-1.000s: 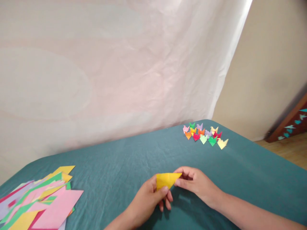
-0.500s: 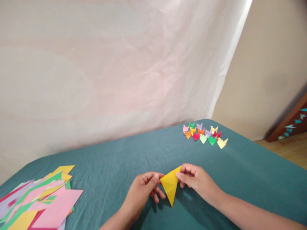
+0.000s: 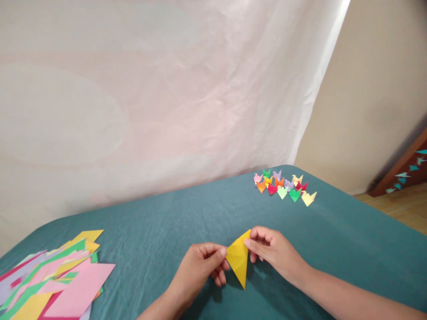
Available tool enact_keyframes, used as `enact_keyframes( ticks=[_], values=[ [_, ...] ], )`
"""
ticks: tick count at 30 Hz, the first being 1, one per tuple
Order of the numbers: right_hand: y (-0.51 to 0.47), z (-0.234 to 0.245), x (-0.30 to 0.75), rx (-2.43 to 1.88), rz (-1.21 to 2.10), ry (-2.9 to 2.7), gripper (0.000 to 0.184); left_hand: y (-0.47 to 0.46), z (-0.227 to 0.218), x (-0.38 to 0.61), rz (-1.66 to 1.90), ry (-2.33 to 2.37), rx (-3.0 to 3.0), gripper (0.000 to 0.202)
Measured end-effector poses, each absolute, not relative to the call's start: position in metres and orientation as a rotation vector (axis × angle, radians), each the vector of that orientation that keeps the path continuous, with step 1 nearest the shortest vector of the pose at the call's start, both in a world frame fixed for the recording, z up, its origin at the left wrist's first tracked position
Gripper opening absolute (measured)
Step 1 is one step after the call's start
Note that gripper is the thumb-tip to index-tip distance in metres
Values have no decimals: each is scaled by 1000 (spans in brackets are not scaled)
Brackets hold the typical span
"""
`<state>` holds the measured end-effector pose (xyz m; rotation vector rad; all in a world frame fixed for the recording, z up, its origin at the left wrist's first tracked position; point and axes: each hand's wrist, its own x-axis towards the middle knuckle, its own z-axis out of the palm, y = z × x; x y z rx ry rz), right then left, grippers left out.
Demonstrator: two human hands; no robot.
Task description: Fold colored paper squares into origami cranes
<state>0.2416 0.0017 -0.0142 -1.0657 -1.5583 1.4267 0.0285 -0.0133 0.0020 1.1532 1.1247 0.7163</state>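
Note:
Between my hands is a folded piece of yellow origami paper (image 3: 239,258), kite-like in outline with creases across it and one point hanging down. My left hand (image 3: 208,262) pinches its left corner between thumb and fingers. At the upper right edge, my right hand (image 3: 267,245) grips it with the thumb in front and fingers behind. The paper is held just above the green cloth, its back side hidden from me.
A green-covered table (image 3: 160,231) spreads beneath. Loose coloured paper sheets (image 3: 78,289) lie in a heap at the left. Several small folded paper birds (image 3: 283,191) stand grouped at the far right. Behind hangs a pale curtain (image 3: 167,98).
The yellow paper has turned slightly, its lower point swinging to the right. My left fingers have curled in more around its left corner; my right hand has barely moved.

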Motion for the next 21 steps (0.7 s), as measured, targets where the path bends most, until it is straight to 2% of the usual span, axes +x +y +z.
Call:
enact_keyframes(
  ticks=[5,9,15,21],
  values=[
    [1,-11,240,-1016,1433,-1545,38,-15,5,32,700,1102,1129,37],
    [-4,-8,238,-878,1588,-1579,40,-17,4,38,707,1037,1070,35],
    [-5,-13,237,-972,1604,-1541,40,-22,5,41,680,889,968,37],
    [-4,-17,237,-936,1671,-1455,40,-21,1,41,736,965,957,36]
  ],
)
